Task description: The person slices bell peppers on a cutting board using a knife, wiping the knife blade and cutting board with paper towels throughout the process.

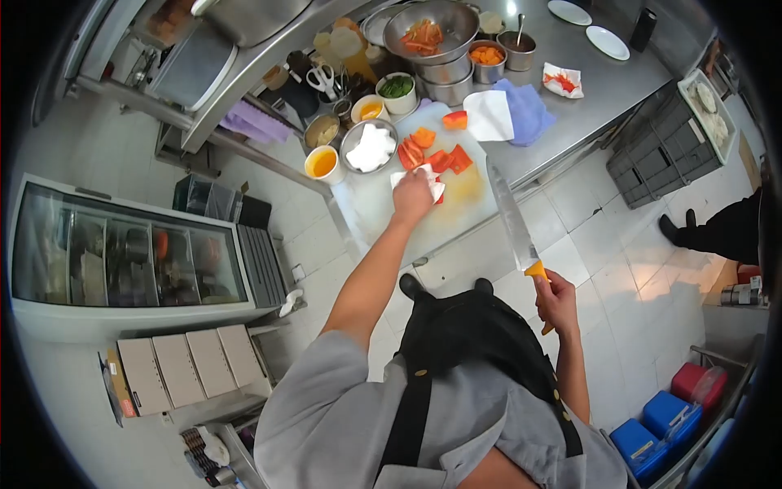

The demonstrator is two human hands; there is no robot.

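Observation:
My left hand [414, 197] is closed on a white paper towel [399, 178] over the white cutting board [383, 224]. Red and orange pepper pieces [440, 160] lie just beyond it, with part of one beside the fingers. Gripped by its yellow handle, a long knife [511, 213] is in my right hand [555, 300], off the board's right side with the blade pointing away from me. A metal bowl with white contents [371, 148] stands left of the peppers, near a cup of orange liquid [323, 163].
Metal bowls [432, 33], a container of chopped greens [397, 91] and scissors [323, 79] stand behind the board. A purple cloth [528, 112] lies on the steel counter [570, 122]. Right of it is a grey crate [664, 155]; another person's leg [721, 232] shows at the far right.

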